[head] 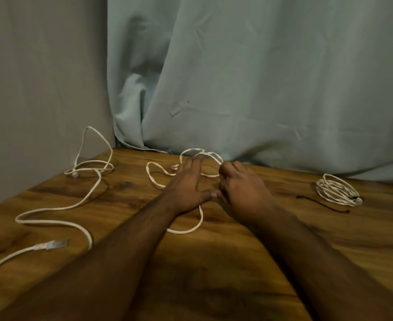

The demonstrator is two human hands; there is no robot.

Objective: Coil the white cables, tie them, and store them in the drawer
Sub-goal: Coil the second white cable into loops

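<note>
White cable (186,230): loose loops on the wooden table (283,262) at centre, running under and between both hands; long axis roughly near-to-far, with the far loops beside the curtain (260,77).
Right hand (241,188): fingers curled, pinching a strand at the far loops; the contact point itself is hard to make out.
Left hand (186,184): fingers extended forward over the loops, thumb reaching toward the right hand; whether it actually holds a strand cannot be told.
Hidden parts: the cable's course under both palms is covered.
Second cable (59,208): uncoiled, snaking across the left of the table, one loop standing up against the wall (40,77); its connector (52,244) points right; the near end is cut off by the left frame edge.
Coiled bundle (336,189): tight coil lying flat at far right.
Black tie (322,203): thin strip just beside the bundle; blurred.
</note>
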